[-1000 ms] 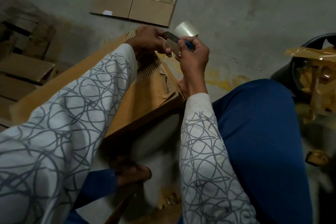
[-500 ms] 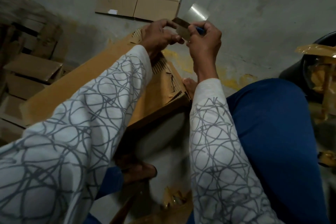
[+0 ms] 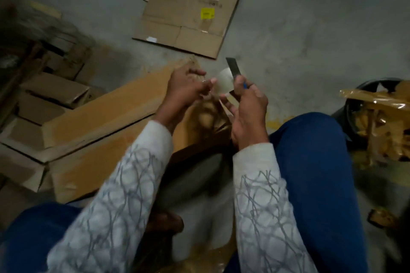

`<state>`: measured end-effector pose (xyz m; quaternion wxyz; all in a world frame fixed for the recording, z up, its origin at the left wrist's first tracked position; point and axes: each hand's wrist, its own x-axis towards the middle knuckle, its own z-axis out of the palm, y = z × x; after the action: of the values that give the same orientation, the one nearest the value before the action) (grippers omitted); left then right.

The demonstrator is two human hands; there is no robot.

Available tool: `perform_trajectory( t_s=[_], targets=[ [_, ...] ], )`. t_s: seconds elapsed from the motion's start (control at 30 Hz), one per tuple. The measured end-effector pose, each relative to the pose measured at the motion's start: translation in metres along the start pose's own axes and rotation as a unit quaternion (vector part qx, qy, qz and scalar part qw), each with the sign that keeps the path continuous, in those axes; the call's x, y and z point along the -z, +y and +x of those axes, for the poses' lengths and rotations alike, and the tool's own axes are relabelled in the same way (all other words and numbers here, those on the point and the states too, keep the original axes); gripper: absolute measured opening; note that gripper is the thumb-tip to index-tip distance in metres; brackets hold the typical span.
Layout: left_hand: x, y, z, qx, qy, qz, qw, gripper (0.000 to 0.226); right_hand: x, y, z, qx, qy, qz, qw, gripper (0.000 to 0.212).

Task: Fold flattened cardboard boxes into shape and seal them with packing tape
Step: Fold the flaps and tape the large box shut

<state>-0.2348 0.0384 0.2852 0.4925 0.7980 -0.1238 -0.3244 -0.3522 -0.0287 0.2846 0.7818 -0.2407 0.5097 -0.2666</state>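
Grey concrete floor (image 3: 299,29); flattened box (image 3: 188,13) lies beyond the long cardboard box (image 3: 99,113). Over the long box's end, left hand (image 3: 186,88) pinches tape strip (image 3: 225,81) and right hand (image 3: 248,113) grips knife (image 3: 233,66). Hands now further apart than 0.5 s ago.

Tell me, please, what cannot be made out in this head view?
Head view:
- Print on the yellow label of the flattened box: too small, blurred.
- Handle of the knife: mostly hidden inside the right hand.
- Whether the left hand pinches the tape: motion blur.
- Black bin: cut off by the right edge.
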Motion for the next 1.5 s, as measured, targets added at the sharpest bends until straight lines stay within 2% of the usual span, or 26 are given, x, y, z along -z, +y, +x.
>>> perform_trajectory(
  t_s=[0.07, 0.13, 0.17, 0.23, 0.27, 0.33, 0.43, 0.5, 0.6, 0.67, 0.77, 0.8, 0.83, 0.9, 0.93, 0.97, 1.03, 1.1, 1.17, 1.23, 1.3, 1.37, 1.43, 1.5],
  targets=[
    [0.017, -0.010, -0.049, 0.015, 0.044, -0.094, 0.995, 0.032, 0.004, 0.008, -0.037, -0.007, -0.035, -0.044, 0.998, 0.014],
    [0.034, -0.031, -0.097, 0.022, 0.075, -0.106, 0.991, 0.027, 0.019, 0.032, -0.073, -0.013, -0.048, -0.141, 0.989, 0.012],
    [0.044, -0.042, -0.120, 0.028, 0.084, -0.082, 0.993, 0.025, 0.029, 0.048, -0.087, 0.000, -0.034, -0.229, 0.973, 0.012],
    [0.062, -0.066, -0.156, 0.029, 0.073, 0.021, 0.997, 0.023, 0.045, 0.073, -0.111, 0.070, -0.005, -0.428, 0.901, 0.010],
    [0.071, -0.076, -0.169, 0.023, 0.052, 0.089, 0.994, 0.022, 0.049, 0.081, -0.121, 0.109, -0.008, -0.485, 0.868, 0.008],
    [0.086, -0.088, -0.191, 0.010, -0.007, 0.182, 0.983, 0.024, 0.052, 0.094, -0.132, 0.155, -0.064, -0.526, 0.834, 0.010],
    [0.102, -0.094, -0.206, 0.027, -0.091, 0.147, 0.985, 0.024, 0.048, 0.105, -0.143, 0.158, -0.160, -0.531, 0.817, 0.018],
    [0.109, -0.098, -0.210, 0.045, -0.104, 0.099, 0.989, 0.022, 0.051, 0.114, -0.145, 0.148, -0.163, -0.530, 0.819, 0.014],
    [0.120, -0.109, -0.216, 0.044, -0.096, 0.075, 0.992, 0.018, 0.056, 0.124, -0.139, 0.123, -0.137, -0.556, 0.811, 0.018],
    [0.126, -0.118, -0.224, 0.041, -0.083, 0.078, 0.993, 0.017, 0.049, 0.126, -0.130, 0.098, -0.143, -0.546, 0.820, 0.028],
    [0.127, -0.129, -0.234, 0.028, -0.040, 0.098, 0.994, 0.019, 0.018, 0.121, -0.112, 0.064, -0.173, -0.497, 0.848, 0.029],
    [0.126, -0.130, -0.237, 0.015, -0.024, 0.118, 0.993, 0.019, 0.004, 0.119, -0.107, 0.070, -0.184, -0.494, 0.847, 0.033],
    [0.126, -0.130, -0.239, 0.001, -0.012, 0.141, 0.990, 0.017, -0.008, 0.117, -0.101, 0.081, -0.191, -0.512, 0.834, 0.040],
    [0.130, -0.133, -0.240, -0.011, -0.002, 0.155, 0.988, 0.014, -0.015, 0.112, -0.096, 0.138, -0.185, -0.621, 0.749, 0.057],
    [0.133, -0.135, -0.239, -0.008, -0.002, 0.143, 0.990, 0.013, -0.010, 0.110, -0.099, 0.153, -0.184, -0.654, 0.718, 0.060],
    [0.136, -0.137, -0.238, 0.002, -0.007, 0.116, 0.993, 0.014, 0.001, 0.109, -0.100, 0.153, -0.195, -0.666, 0.703, 0.060],
    [0.138, -0.140, -0.235, 0.030, -0.021, 0.046, 0.998, 0.016, 0.022, 0.109, -0.110, 0.104, -0.242, -0.653, 0.710, 0.054],
    [0.136, -0.140, -0.228, 0.033, -0.024, -0.001, 0.999, 0.017, 0.033, 0.114, -0.119, 0.053, -0.298, -0.640, 0.707, 0.061],
    [0.132, -0.136, -0.219, 0.012, -0.022, -0.018, 1.000, 0.018, 0.037, 0.118, -0.122, 0.048, -0.341, -0.630, 0.696, 0.059],
    [0.131, -0.128, -0.209, -0.014, -0.026, 0.023, 0.999, 0.021, 0.039, 0.113, -0.126, 0.085, -0.338, -0.620, 0.703, 0.045],
    [0.130, -0.116, -0.196, -0.022, -0.020, 0.132, 0.991, 0.027, 0.044, 0.105, -0.123, 0.110, -0.321, -0.622, 0.706, 0.036],
    [0.129, -0.098, -0.180, -0.023, -0.006, 0.241, 0.970, 0.029, 0.047, 0.094, -0.122, 0.151, -0.312, -0.611, 0.712, 0.043],
    [0.126, -0.074, -0.161, -0.045, -0.014, 0.323, 0.945, 0.020, 0.048, 0.084, -0.121, 0.187, -0.302, -0.592, 0.723, 0.053],
    [0.123, -0.050, -0.142, -0.083, -0.078, 0.357, 0.927, 0.014, 0.049, 0.077, -0.119, 0.196, -0.304, -0.584, 0.726, 0.055]
  ],
)
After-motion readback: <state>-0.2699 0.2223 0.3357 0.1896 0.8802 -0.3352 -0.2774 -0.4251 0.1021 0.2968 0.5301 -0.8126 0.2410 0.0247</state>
